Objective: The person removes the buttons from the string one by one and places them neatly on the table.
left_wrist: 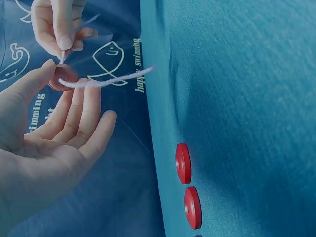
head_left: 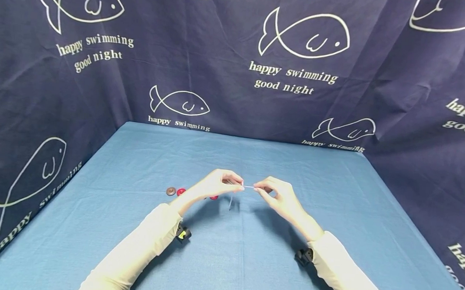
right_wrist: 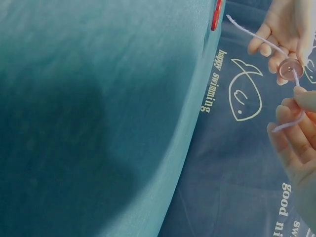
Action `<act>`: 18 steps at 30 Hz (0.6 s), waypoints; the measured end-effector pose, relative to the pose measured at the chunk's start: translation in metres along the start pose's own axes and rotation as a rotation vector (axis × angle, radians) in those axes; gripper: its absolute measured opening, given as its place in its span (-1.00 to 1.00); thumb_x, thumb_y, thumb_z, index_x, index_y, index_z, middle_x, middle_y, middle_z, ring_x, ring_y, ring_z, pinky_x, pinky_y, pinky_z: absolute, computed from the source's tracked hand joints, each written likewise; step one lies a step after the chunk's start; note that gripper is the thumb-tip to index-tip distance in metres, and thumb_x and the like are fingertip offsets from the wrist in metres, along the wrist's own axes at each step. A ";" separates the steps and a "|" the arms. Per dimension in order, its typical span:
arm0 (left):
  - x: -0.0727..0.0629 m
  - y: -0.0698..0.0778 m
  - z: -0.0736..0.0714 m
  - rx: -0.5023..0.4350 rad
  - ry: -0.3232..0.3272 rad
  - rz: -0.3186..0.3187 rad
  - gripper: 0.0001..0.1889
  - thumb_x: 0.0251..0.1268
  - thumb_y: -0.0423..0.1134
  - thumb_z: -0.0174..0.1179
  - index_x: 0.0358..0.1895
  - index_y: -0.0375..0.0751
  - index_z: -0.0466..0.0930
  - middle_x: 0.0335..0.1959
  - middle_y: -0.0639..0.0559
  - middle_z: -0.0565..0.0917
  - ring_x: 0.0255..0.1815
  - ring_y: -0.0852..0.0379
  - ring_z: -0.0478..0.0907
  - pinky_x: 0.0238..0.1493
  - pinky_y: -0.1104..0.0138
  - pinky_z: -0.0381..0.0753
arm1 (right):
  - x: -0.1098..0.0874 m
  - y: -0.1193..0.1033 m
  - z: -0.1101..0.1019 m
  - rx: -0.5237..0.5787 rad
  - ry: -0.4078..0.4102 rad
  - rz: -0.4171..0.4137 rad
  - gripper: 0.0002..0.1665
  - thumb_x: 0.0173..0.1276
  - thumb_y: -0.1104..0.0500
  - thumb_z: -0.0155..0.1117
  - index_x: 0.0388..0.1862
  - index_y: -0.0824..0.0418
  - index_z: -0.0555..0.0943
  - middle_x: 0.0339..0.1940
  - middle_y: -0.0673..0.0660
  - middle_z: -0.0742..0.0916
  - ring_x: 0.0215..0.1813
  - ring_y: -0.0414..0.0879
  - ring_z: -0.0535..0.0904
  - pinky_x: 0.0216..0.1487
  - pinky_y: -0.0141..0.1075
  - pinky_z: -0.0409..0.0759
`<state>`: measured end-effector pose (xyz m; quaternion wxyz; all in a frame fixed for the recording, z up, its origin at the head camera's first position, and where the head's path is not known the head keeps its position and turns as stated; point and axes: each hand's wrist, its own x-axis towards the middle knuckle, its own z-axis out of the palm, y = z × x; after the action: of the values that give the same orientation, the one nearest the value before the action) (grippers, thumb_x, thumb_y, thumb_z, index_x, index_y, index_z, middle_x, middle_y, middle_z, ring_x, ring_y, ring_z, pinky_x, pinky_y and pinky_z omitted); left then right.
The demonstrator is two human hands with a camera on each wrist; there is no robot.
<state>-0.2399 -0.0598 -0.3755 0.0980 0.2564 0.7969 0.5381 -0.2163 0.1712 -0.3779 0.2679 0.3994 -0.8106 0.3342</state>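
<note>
My left hand is raised over the table and pinches a brownish-pink round button by its edge, between thumb and fingers. A pale lilac cord passes through the button, one loose end trailing off on the left hand's side. Close by on the right, my right hand pinches the cord between thumb and forefinger, just beyond the button. In the right wrist view a short tail of cord hangs past the right fingertips. Between the two hands the cord runs straight.
Left of the hands, a brown button and a red button lie on the blue table cloth. Another red button shows by the left forearm. A dark blue fish-print curtain surrounds the table's back and sides.
</note>
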 end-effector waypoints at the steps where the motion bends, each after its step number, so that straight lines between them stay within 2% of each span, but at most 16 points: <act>1: 0.000 0.000 0.000 0.002 0.000 0.000 -0.71 0.16 -0.22 0.30 -0.07 -0.26 0.63 -0.19 -0.11 0.72 -0.30 0.22 0.66 -0.12 0.36 0.59 | 0.000 0.000 0.000 0.000 0.000 0.002 -0.84 0.08 0.37 0.40 -0.34 0.20 0.70 -0.44 -0.01 0.72 -0.45 -0.24 0.59 -0.42 -0.32 0.58; 5: 0.000 -0.001 0.000 -0.001 -0.001 -0.008 -0.70 0.15 -0.23 0.30 -0.07 -0.28 0.63 -0.19 -0.11 0.72 -0.26 0.22 0.66 -0.12 0.36 0.60 | -0.001 0.002 -0.002 -0.002 0.009 -0.002 -0.85 0.06 0.38 0.40 -0.34 0.23 0.70 -0.45 -0.01 0.72 -0.45 -0.23 0.59 -0.42 -0.29 0.58; 10: 0.001 -0.003 0.000 -0.027 -0.014 -0.023 -0.63 0.15 -0.24 0.30 -0.02 -0.39 0.58 -0.17 -0.15 0.71 -0.25 0.21 0.66 -0.16 0.33 0.63 | -0.001 0.005 -0.002 -0.020 0.026 -0.011 -0.84 0.04 0.38 0.42 -0.35 0.23 0.70 -0.45 -0.01 0.72 -0.44 -0.23 0.60 -0.37 -0.37 0.57; 15: 0.000 -0.004 -0.002 0.003 -0.003 -0.009 -0.65 0.15 -0.21 0.30 -0.03 -0.33 0.61 -0.18 -0.09 0.72 -0.20 0.21 0.65 -0.11 0.38 0.59 | -0.002 0.005 -0.003 -0.016 0.027 -0.001 -0.85 0.04 0.38 0.42 -0.36 0.24 0.70 -0.44 0.00 0.72 -0.42 -0.20 0.61 -0.37 -0.31 0.58; 18: -0.001 -0.004 -0.002 -0.011 -0.003 -0.012 -0.64 0.16 -0.22 0.29 -0.02 -0.35 0.59 -0.18 -0.10 0.71 -0.22 0.22 0.64 -0.12 0.37 0.60 | -0.003 0.005 -0.004 -0.017 0.025 0.004 -0.84 0.04 0.37 0.42 -0.36 0.22 0.70 -0.44 -0.01 0.72 -0.41 -0.20 0.61 -0.36 -0.30 0.57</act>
<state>-0.2410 -0.0630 -0.3789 0.1038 0.2516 0.7954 0.5415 -0.2184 0.1777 -0.3788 0.2806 0.3914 -0.8107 0.3329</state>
